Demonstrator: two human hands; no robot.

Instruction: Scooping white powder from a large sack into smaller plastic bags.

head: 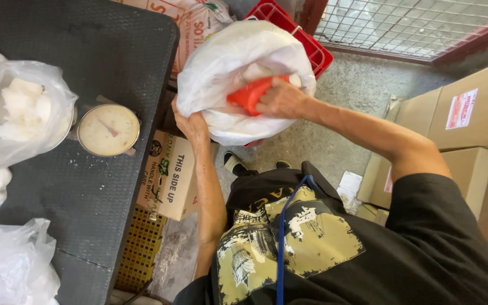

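Observation:
A large white plastic sack (238, 56) sits open in front of me, over a red crate (303, 42). My left hand (190, 121) grips the sack's near rim and holds it open. My right hand (280, 99) reaches into the sack's mouth and is closed on an orange-red scoop (247, 96). What the scoop holds is hidden by the sack's folds.
A dark table (103, 51) on my left carries a round dial scale (108, 130) and clear bags of white lumps (18, 110). More bags (9, 265) lie at its near end. Cardboard boxes (475, 118) stack on the right, another box (168, 178) stands under the table edge.

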